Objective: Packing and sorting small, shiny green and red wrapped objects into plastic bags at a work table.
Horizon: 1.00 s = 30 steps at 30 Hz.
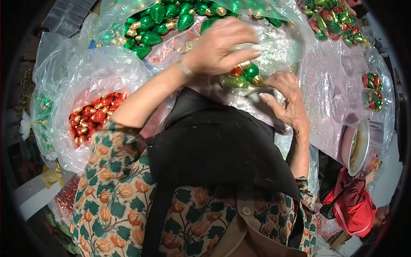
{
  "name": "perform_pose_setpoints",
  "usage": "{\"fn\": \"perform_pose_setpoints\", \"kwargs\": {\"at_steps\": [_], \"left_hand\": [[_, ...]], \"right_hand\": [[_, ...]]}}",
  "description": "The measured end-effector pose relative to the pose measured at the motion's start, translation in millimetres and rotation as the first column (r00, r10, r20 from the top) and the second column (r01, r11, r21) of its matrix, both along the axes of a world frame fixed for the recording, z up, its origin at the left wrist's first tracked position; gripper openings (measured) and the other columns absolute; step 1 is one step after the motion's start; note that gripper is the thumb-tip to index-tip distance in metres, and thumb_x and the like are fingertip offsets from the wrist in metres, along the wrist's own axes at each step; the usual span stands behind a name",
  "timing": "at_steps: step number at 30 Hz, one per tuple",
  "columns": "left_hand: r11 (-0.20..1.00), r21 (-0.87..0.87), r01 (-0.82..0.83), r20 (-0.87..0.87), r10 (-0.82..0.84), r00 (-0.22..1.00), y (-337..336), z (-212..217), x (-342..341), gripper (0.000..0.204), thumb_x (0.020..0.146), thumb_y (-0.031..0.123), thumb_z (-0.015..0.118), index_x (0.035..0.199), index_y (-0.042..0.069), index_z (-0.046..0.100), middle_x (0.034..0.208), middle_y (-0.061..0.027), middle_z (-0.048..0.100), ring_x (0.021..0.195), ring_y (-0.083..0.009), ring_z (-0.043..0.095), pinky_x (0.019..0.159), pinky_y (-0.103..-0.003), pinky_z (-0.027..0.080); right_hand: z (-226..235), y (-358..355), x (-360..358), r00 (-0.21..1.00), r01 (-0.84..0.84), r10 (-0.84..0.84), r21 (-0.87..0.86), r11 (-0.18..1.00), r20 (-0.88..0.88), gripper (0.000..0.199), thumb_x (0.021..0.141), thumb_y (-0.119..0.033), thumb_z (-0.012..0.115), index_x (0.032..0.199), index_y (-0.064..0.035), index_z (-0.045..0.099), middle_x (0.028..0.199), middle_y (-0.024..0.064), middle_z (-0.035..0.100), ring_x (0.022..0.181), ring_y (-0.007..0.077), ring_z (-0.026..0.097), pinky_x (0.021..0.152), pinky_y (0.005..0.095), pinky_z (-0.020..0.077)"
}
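Just above my apron, a clear plastic pack [259, 89] holds green and red glitter ornament bulbs with gold caps; a green bulb [251, 72] shows plainly. My right hand [284, 98] is at the pack's right side, thumb and fingers curled round its edge. My left hand [222, 47] passes above the pack, blurred by motion. Its thumb stands off from the fingers, and something see-through shows between them, too smeared to make out. Beyond that hand, loose green bulbs [150, 39] lie in a heap in an opened clear bag [113, 19].
At left, an open plastic bag [68, 103] is full of red bulbs [92, 115]. Mixed red and green packs [336, 23] lie at the far right, with another filled pack [373, 92] nearer. A round container [358, 145] stands by a person in red [353, 205].
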<state>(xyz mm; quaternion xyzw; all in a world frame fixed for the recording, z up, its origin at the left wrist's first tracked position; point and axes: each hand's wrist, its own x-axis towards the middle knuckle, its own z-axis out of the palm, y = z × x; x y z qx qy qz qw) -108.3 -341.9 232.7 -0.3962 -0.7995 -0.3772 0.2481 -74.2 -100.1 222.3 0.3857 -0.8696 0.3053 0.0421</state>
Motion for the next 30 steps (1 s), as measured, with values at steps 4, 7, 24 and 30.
{"fn": "perform_pose_setpoints", "kwargs": {"at_steps": [4, 7, 24, 30], "left_hand": [[0.966, -0.257, 0.040, -0.008, -0.043, 0.999, -21, -18, 39, 0.020, 0.077, 0.010, 0.060, 0.096, 0.006, 0.059, 0.095, -0.0100, 0.059, 0.095, -0.0268, 0.054, 0.084, -0.034, 0.040], [0.896, -0.439, 0.067, 0.133, -0.009, 0.991, -28, -28, 46, 0.023, 0.071, 0.015, 0.063, 0.093, 0.012, 0.058, 0.083, -0.0044, 0.052, 0.088, -0.0226, 0.051, 0.078, -0.035, 0.038], [0.869, -0.478, 0.126, 0.154, -0.058, 0.986, -28, -26, 49, 0.036, 0.066, 0.024, 0.071, 0.096, 0.010, 0.057, 0.077, -0.0044, 0.048, 0.079, -0.0240, 0.048, 0.071, -0.034, 0.039], [0.882, -0.463, 0.083, 0.086, -0.049, 0.995, -31, -26, 42, 0.040, 0.062, 0.028, 0.073, 0.094, 0.008, 0.058, 0.076, -0.0049, 0.048, 0.079, -0.0245, 0.048, 0.073, -0.034, 0.040]], "right_hand": [[3, 5, -1, 0.988, 0.044, -0.019, -0.161, 0.986, 0.150, 0.017, 0.083, -0.013, 0.060, 0.090, 0.0027, 0.062, 0.086, 0.0136, 0.062, 0.086, 0.0268, 0.057, 0.080, 0.0376, 0.0426], [46, -2, 0, 0.985, 0.125, -0.100, -0.186, 0.974, 0.138, 0.016, 0.085, -0.011, 0.056, 0.091, 0.0035, 0.062, 0.086, 0.0138, 0.062, 0.085, 0.0256, 0.058, 0.078, 0.0356, 0.0435], [-21, -80, -68, 0.672, -0.683, 0.371, 0.345, 0.644, 0.641, 0.029, 0.077, -0.004, 0.054, 0.105, -0.0005, 0.057, 0.084, 0.0197, 0.060, 0.081, 0.0340, 0.059, 0.071, 0.0397, 0.0454], [0, -70, -49, 0.858, -0.432, 0.176, 0.494, 0.754, 0.482, 0.025, 0.080, -0.007, 0.056, 0.105, -0.0004, 0.058, 0.088, 0.0194, 0.063, 0.081, 0.0319, 0.061, 0.071, 0.0394, 0.0471]]}}
